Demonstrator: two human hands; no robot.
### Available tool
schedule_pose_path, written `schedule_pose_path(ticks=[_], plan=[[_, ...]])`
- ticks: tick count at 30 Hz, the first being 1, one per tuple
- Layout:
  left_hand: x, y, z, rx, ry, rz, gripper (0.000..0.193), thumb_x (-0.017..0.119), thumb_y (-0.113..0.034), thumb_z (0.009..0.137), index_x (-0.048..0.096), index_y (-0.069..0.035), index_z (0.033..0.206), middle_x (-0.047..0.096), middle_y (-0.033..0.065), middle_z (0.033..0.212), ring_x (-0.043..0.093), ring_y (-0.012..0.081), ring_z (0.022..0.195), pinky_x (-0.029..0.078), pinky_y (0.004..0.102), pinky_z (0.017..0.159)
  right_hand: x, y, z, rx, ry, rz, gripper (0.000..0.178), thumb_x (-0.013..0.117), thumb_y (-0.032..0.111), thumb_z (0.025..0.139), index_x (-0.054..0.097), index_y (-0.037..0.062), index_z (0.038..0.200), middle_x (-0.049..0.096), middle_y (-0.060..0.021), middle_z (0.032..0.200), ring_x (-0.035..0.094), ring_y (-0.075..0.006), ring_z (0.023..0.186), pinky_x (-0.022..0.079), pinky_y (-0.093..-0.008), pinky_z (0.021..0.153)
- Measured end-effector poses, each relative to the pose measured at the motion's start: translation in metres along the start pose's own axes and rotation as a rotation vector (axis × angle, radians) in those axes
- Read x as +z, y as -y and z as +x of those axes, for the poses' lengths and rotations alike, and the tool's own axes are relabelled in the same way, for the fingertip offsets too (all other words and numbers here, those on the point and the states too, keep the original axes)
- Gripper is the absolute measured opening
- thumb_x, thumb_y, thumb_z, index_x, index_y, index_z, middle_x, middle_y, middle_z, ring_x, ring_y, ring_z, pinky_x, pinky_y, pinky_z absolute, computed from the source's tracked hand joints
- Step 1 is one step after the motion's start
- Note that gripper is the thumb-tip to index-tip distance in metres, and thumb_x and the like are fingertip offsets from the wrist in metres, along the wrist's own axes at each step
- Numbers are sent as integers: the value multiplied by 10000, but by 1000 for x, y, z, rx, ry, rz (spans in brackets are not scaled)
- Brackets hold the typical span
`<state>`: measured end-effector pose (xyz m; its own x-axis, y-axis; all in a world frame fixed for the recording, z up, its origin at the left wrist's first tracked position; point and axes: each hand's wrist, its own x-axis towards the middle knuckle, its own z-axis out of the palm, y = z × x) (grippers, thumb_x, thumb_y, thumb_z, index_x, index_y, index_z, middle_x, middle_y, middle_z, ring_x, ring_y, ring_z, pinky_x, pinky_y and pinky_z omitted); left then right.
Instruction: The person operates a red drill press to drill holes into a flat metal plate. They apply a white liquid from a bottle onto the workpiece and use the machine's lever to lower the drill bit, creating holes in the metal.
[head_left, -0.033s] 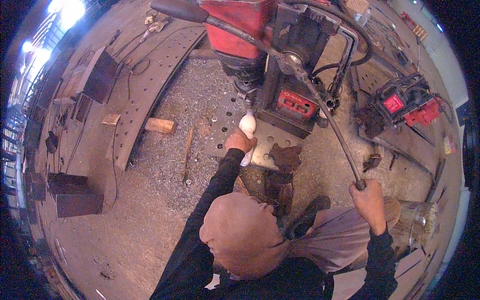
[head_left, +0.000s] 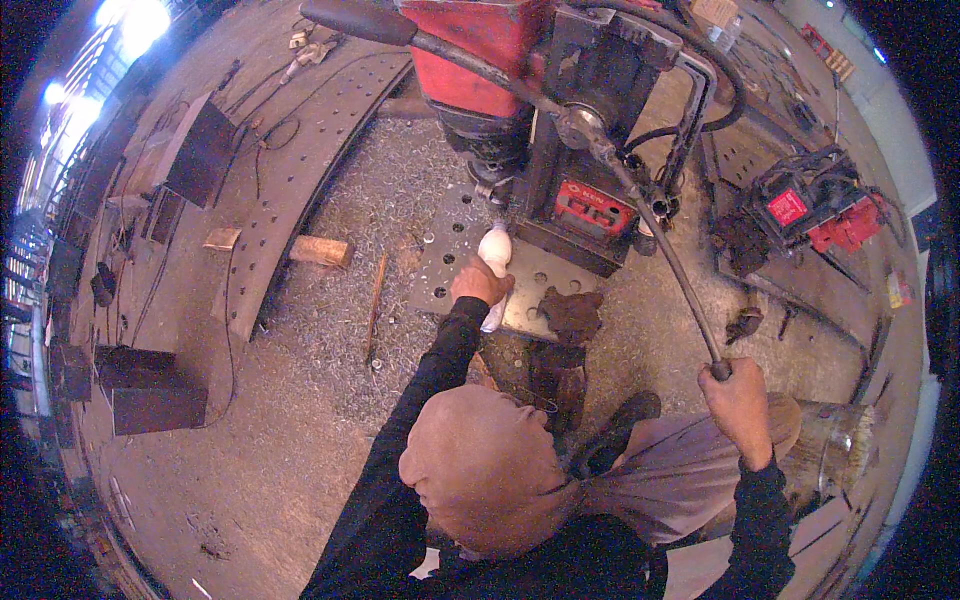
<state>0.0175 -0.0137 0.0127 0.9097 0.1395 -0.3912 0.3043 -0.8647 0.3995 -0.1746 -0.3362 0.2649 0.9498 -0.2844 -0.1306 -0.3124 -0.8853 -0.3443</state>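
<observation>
My left hand [head_left: 483,284] is closed around a white plastic bottle [head_left: 495,247], tilted with its narrow end toward the drill's lower end. Above and behind it stands a red and black magnetic drill [head_left: 470,60] on a metal plate [head_left: 455,270] with several round holes. My right hand [head_left: 738,405] grips the end of the long feed lever [head_left: 680,275], which runs down from the drill's hub [head_left: 580,125]. Another lever arm with a dark handle [head_left: 358,20] reaches to the upper left. On the plate's near edge, beside the bottle, lies a dark brown rag [head_left: 572,315].
Metal shavings [head_left: 360,210] cover the ground left of the plate. A long perforated steel strip [head_left: 310,180], a wood block [head_left: 320,251] and dark steel boxes [head_left: 160,405] lie on the left. At right, a second red and black machine [head_left: 800,205] rests on a steel piece.
</observation>
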Motion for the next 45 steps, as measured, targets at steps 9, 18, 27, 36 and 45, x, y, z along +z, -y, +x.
schedule_pose_path(ticks=[9, 18, 27, 36, 45], plan=[[2, 4, 2, -3, -15, -29, 790, 735, -508, 707, 483, 35, 1222, 650, 252, 1119, 638, 392, 1053, 510, 454, 906, -3, 8, -1, 41, 16, 18, 329, 626, 196, 788, 516, -59, 613, 451, -161, 497, 459, -211, 465, 397, -412, 521], [3, 1, 1, -9, -41, -41, 815, 733, -510, 700, 471, 37, 1244, 650, 250, 1119, 638, 392, 1052, 510, 457, 907, -4, 4, -1, 11, -13, -10, 325, 635, 205, 793, 542, -66, 640, 497, -198, 533, 506, -271, 484, 409, -430, 539], [4, 2, 4, -7, -14, -21, 795, 738, -523, 700, 494, 32, 1215, 644, 253, 1123, 636, 391, 1055, 508, 456, 909, -7, 7, -1, 74, 38, -3, 317, 635, 202, 792, 553, -62, 636, 487, -151, 496, 503, -227, 465, 412, -405, 518], [2, 3, 3, -17, -11, -43, 789, 745, -509, 685, 498, 32, 1204, 637, 252, 1134, 628, 390, 1066, 504, 450, 918, -9, 12, -1, 34, 13, 6, 327, 639, 201, 793, 527, -56, 626, 468, -157, 506, 467, -211, 468, 393, -411, 509], [1, 3, 4, -9, -6, -65, 813, 749, -498, 676, 484, 36, 1228, 646, 244, 1129, 632, 386, 1066, 507, 448, 917, -9, 9, -1, 28, 1, -6, 326, 650, 211, 802, 564, -66, 653, 499, -178, 517, 498, -251, 471, 411, -412, 524]])
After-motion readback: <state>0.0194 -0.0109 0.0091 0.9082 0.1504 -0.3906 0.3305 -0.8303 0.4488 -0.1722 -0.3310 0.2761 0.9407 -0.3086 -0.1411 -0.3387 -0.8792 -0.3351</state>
